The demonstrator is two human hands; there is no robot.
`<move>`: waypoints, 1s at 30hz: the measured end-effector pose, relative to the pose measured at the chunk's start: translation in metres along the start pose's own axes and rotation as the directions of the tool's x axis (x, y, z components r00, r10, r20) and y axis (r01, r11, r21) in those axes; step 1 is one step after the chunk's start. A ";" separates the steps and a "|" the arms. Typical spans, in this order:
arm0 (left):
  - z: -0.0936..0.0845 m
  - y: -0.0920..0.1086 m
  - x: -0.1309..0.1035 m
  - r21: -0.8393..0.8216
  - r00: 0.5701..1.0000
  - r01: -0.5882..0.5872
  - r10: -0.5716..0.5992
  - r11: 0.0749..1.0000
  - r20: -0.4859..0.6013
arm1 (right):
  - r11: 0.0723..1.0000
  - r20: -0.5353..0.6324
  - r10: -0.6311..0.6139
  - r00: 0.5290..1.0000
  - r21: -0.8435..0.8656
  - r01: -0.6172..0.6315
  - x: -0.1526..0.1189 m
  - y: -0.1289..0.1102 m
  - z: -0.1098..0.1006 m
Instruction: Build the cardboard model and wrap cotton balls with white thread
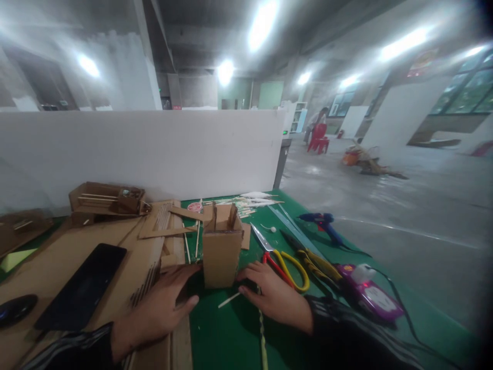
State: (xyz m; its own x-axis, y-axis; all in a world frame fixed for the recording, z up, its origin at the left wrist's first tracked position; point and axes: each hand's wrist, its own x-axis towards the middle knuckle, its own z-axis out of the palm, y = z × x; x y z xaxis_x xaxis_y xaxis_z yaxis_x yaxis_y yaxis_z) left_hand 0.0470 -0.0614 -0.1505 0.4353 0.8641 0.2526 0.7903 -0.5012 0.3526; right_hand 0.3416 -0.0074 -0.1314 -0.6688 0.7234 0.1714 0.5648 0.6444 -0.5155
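An open-topped cardboard box (pixel 221 259) stands upright on the green table (pixel 215 339), with cardboard pieces sticking up inside its top. To its left, my left hand (pixel 162 303) has its thumb apart from its fingers, and the fingertips reach the box's left side. My right hand (pixel 265 293) is at the lower right side of the box, its fingers bent and its thumb pointing left. A thin wooden stick (pixel 228 300) lies at the right thumb's tip; whether it is pinched is unclear. A twisted greenish strip (pixel 262 339) runs down from beneath the right hand.
Scissors (pixel 285 267), pliers (pixel 319 263), a glue gun (pixel 323 223) and a purple power strip (pixel 372 295) lie on the right. A black phone (pixel 82 285) rests on cardboard at left, before a cardboard model (pixel 103 200). A white partition (pixel 142 154) stands behind. A person (pixel 316 123) is far off.
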 end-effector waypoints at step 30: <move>-0.003 0.027 -0.006 0.098 0.975 -0.221 0.223 0.970 -0.011 | 0.847 -0.195 0.109 0.975 0.531 0.011 0.008 -0.022 0.027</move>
State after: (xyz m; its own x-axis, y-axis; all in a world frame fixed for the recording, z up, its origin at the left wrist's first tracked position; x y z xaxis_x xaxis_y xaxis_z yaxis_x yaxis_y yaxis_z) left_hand 0.0648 -0.0803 -0.1401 0.5957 0.7300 0.3351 0.7128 -0.6727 0.1984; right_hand 0.3109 -0.0221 -0.1413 -0.4963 0.8237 0.2741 0.2143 0.4222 -0.8808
